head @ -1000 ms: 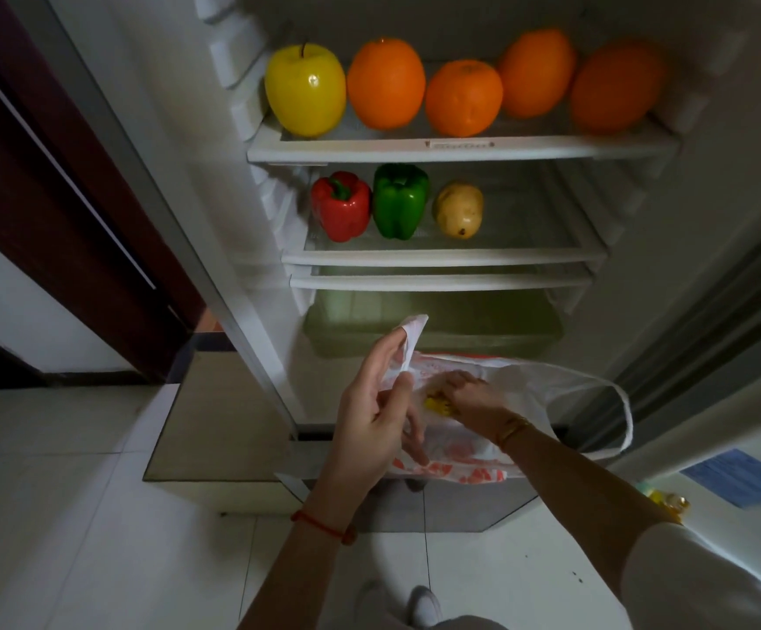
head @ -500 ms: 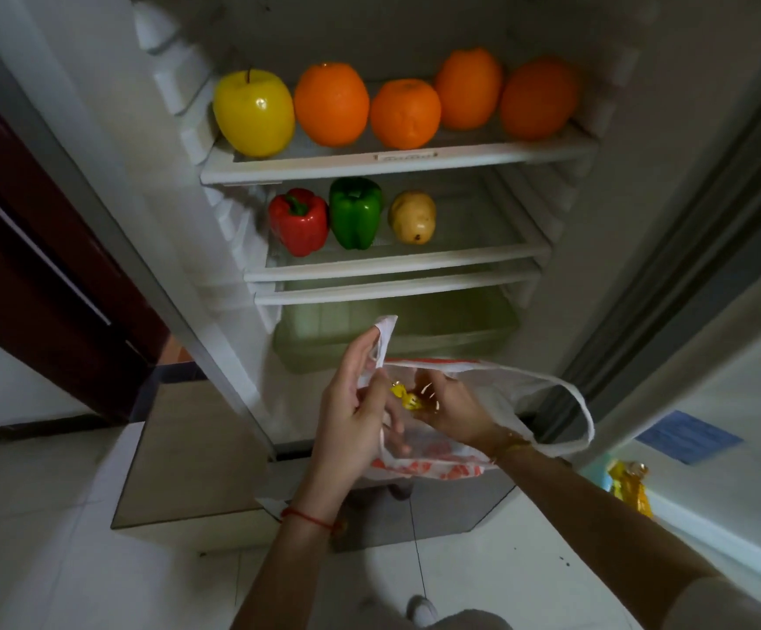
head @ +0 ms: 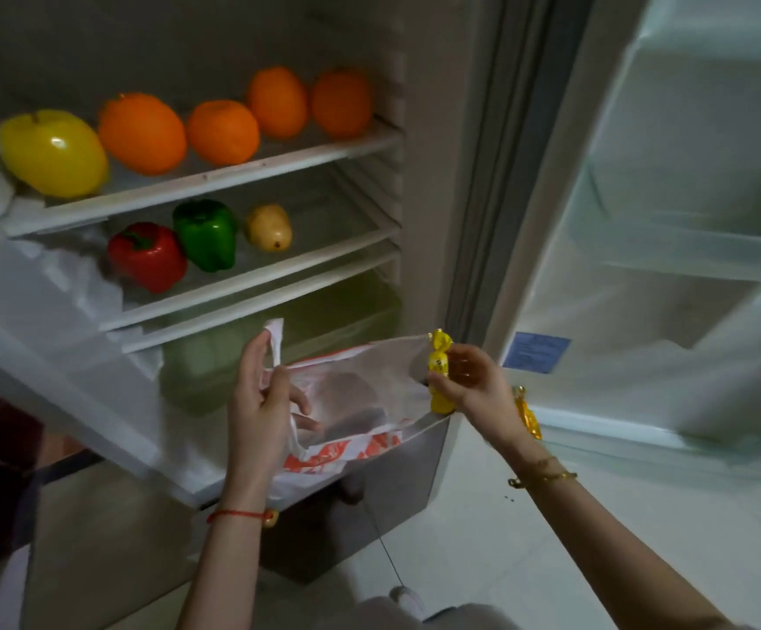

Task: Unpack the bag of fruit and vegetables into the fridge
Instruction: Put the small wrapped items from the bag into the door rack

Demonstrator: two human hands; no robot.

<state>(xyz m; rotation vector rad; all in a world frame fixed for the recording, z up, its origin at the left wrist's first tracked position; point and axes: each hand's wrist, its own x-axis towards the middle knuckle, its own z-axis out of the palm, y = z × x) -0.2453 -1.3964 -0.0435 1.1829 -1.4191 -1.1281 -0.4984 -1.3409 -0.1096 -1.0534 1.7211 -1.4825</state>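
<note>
My left hand (head: 263, 393) grips the handle of a white plastic bag with orange print (head: 351, 402), held open in front of the fridge's lower part. To the right of the bag's mouth, my right hand (head: 474, 384) pinches a small yellow wrapped candy (head: 440, 370). On the top shelf (head: 215, 179) sit a yellow apple (head: 54, 152) and several oranges (head: 142, 134). The shelf below holds a red pepper (head: 147, 256), a green pepper (head: 206, 234) and a potato (head: 269, 227).
A pale green crisper drawer (head: 338, 311) lies under the shelves, behind the bag. The open fridge door (head: 687, 220) with its empty racks stands to the right. Another yellow wrapped item (head: 526, 413) lies low by the door. White tiled floor is below.
My right hand has come out of the bag with the yellow candy and moved right and up. The view has swung right, showing the fridge door.
</note>
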